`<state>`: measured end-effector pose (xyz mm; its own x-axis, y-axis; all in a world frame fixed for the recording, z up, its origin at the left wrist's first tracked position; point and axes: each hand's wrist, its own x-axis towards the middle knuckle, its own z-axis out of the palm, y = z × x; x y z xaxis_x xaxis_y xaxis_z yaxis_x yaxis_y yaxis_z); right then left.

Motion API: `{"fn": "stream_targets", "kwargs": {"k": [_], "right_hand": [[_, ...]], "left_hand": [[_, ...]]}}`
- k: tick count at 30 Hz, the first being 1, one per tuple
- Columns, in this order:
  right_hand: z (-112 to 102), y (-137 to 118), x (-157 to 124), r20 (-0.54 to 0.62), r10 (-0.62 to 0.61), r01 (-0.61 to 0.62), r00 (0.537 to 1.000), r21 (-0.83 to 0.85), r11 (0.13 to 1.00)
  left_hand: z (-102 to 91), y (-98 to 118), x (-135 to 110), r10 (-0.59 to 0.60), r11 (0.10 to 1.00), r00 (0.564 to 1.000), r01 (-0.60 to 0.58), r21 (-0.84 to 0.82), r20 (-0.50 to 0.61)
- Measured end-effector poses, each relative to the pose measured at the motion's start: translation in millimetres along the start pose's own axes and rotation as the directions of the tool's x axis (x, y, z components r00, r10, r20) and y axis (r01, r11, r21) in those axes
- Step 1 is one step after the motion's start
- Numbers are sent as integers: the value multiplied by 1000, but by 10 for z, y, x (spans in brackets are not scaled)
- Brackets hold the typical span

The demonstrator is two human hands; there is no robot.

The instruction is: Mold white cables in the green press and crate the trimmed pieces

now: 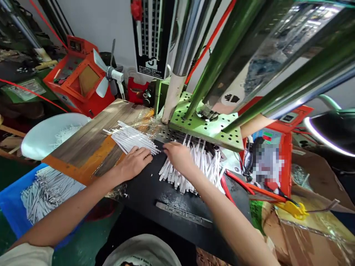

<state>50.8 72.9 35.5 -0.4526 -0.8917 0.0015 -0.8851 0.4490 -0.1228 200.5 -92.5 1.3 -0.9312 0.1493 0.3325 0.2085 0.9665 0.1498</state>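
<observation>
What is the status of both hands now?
Left hand flat on white strip bundle. Right hand on second strip pile. Green perforated plate just behind.

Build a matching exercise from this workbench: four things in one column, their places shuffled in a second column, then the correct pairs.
Things
1. bare left hand
2. bare right hand
3. blue plastic crate
4. yellow-handled tool

Places
A. on the brown cardboard at the far right
B. on the loose heap of white strips on the black machine bed
C. low at the left, filled with white strips
D. at the flat bundle of white strips on the wood-grain board

Pairs: 1-D, 2-B, 3-C, 4-A
</observation>
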Motion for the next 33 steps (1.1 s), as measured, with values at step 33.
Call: {"fn": "stream_targets", "kwargs": {"k": [33], "right_hand": [[471,-159,-2225,-346,40,74,937,308,949]], "left_hand": [[357,1447,-246,52,874,995,-84,-478,-80]]}}
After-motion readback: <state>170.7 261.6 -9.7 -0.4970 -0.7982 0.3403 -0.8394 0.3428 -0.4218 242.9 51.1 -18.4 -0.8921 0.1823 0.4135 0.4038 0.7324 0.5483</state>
